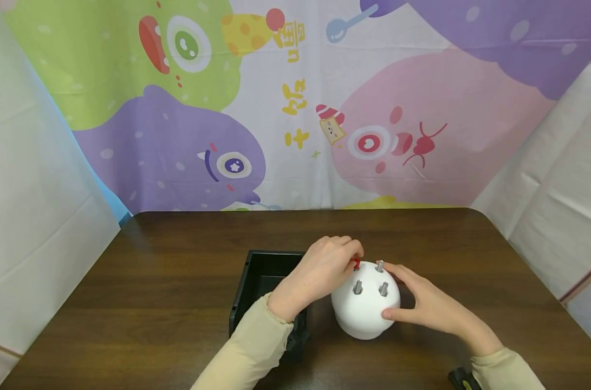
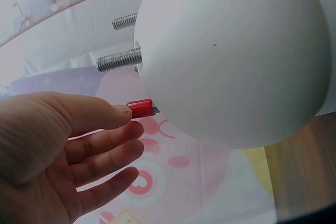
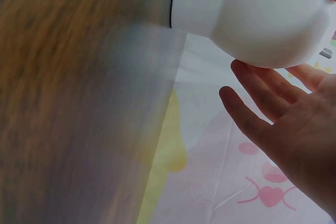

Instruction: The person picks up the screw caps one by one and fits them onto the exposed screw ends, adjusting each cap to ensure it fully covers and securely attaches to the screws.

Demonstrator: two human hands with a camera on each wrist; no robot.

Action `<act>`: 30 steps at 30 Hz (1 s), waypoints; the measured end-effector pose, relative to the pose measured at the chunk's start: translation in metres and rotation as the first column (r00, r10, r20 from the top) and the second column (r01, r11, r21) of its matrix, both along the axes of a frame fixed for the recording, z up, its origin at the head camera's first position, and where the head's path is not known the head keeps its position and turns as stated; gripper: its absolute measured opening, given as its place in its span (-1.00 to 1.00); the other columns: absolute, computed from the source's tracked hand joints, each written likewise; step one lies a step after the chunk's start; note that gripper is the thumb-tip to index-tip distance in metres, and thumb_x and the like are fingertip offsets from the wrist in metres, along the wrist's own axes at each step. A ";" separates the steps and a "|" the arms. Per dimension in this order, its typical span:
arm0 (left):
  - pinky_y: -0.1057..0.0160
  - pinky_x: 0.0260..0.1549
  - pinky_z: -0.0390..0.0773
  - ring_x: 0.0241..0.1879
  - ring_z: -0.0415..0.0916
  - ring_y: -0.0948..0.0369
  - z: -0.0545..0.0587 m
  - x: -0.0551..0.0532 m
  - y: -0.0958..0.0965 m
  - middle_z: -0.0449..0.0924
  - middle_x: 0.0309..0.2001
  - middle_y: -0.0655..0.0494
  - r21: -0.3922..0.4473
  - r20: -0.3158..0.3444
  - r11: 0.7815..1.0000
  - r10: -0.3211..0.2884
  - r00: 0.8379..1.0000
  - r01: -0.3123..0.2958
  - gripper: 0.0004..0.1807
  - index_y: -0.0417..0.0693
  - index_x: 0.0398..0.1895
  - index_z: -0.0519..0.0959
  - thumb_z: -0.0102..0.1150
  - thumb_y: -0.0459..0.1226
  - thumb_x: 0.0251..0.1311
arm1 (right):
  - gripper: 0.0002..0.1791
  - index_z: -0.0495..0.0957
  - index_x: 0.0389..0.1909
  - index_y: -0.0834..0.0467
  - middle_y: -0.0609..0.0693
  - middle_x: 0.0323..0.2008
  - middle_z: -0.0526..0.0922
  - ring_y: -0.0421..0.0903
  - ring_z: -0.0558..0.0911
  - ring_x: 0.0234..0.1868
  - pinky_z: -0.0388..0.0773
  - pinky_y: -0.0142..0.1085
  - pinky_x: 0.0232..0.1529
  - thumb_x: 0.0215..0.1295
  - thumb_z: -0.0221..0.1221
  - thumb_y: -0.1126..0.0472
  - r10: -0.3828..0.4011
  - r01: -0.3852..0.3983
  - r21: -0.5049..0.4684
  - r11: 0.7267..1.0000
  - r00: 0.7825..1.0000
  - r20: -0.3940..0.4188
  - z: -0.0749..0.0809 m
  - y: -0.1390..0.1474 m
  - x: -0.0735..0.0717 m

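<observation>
A white dome-shaped body [image 1: 365, 309] stands on the table with three bare threaded metal studs on its top, one of them a front stud [image 1: 357, 287]. My left hand [image 1: 324, 266] reaches over its far left part. Between thumb and index finger it pinches a small red cap [image 2: 140, 108], from whose end a bit of metal shows right at the dome. The other left fingers are spread loosely. My right hand [image 1: 422, 300] holds the dome's right side, thumb in front and fingers at the back. In the right wrist view, fingertips [image 3: 240, 66] lie along its curved side.
A black open tray [image 1: 241, 292] sits left of the dome, partly covered by my left forearm. A small dark object [image 1: 463, 378] lies by my right sleeve at the table's near edge. Behind the brown table [image 1: 144, 303] hangs a printed cartoon curtain [image 1: 295, 179].
</observation>
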State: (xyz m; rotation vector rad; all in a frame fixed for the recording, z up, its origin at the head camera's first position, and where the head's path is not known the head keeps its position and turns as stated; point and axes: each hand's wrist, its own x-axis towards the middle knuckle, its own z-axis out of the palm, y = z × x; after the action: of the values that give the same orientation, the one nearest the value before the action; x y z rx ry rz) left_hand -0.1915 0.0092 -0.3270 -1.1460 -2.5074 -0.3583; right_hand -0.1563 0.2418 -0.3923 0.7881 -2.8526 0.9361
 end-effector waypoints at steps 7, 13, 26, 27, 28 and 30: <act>0.35 -0.28 0.43 -0.37 0.48 0.30 0.000 0.000 0.000 0.56 -0.35 0.21 0.002 0.013 1.000 0.002 1.000 -0.002 -0.92 0.02 -0.32 0.57 0.18 -0.28 0.10 | -0.07 0.15 0.32 0.06 -0.06 0.21 0.33 -0.11 0.38 0.15 0.37 0.00 0.03 -0.06 0.29 -0.18 -0.004 0.004 0.002 1.000 1.000 0.004 -0.001 0.001 0.000; 0.35 -0.26 0.44 -0.38 0.47 0.31 0.001 0.000 -0.004 0.56 -0.35 0.22 0.028 0.016 1.000 0.005 1.000 -0.005 -0.92 0.02 -0.32 0.58 0.17 -0.30 0.09 | -0.08 0.14 0.32 0.03 -0.04 0.23 0.31 -0.09 0.37 0.17 0.36 0.02 0.04 -0.06 0.28 -0.19 -0.006 0.006 -0.003 1.000 1.000 0.015 -0.001 0.001 0.000; 0.33 -0.26 0.47 -0.37 0.48 0.34 0.010 0.001 -0.023 0.57 -0.35 0.23 0.090 0.011 0.995 0.044 0.999 -0.044 -0.87 0.02 -0.27 0.58 0.20 -0.30 0.08 | -0.07 0.15 0.32 0.02 -0.01 0.21 0.33 -0.05 0.38 0.17 0.35 0.05 0.03 -0.08 0.30 -0.18 -0.004 0.004 -0.012 1.000 1.000 0.003 -0.002 0.000 -0.001; 0.33 -0.26 0.47 -0.38 0.47 0.34 0.010 0.001 -0.024 0.57 -0.35 0.23 0.092 0.013 0.995 0.048 0.999 -0.049 -0.87 0.02 -0.27 0.57 0.20 -0.30 0.08 | -0.07 0.15 0.31 0.02 -0.01 0.22 0.33 -0.05 0.38 0.17 0.35 0.04 0.03 -0.09 0.30 -0.18 -0.005 0.005 -0.011 1.000 1.000 0.001 -0.002 0.000 -0.001; 0.33 -0.27 0.46 -0.38 0.47 0.33 0.011 0.002 -0.026 0.57 -0.36 0.23 0.094 0.016 0.994 0.051 0.999 -0.052 -0.87 0.02 -0.26 0.57 0.19 -0.30 0.09 | -0.07 0.15 0.31 0.02 -0.01 0.22 0.33 -0.06 0.38 0.17 0.35 0.04 0.04 -0.09 0.30 -0.18 -0.006 0.006 -0.008 1.000 1.000 -0.002 -0.002 0.000 -0.001; 0.32 -0.27 0.46 -0.39 0.47 0.33 0.010 0.003 -0.029 0.57 -0.36 0.23 0.099 0.027 0.993 0.057 0.998 -0.059 -0.87 0.02 -0.26 0.57 0.19 -0.30 0.09 | -0.08 0.15 0.31 0.01 -0.02 0.23 0.32 -0.07 0.38 0.17 0.35 0.04 0.04 -0.09 0.30 -0.18 -0.005 0.005 -0.006 1.000 1.000 -0.007 -0.002 0.000 -0.001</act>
State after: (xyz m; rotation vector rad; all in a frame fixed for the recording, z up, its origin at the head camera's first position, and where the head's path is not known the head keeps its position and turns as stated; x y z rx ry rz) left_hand -0.1883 -0.0198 -0.3168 -1.0342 -2.5068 -0.4780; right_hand -0.1570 0.2418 -0.3947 0.7824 -2.8433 0.9386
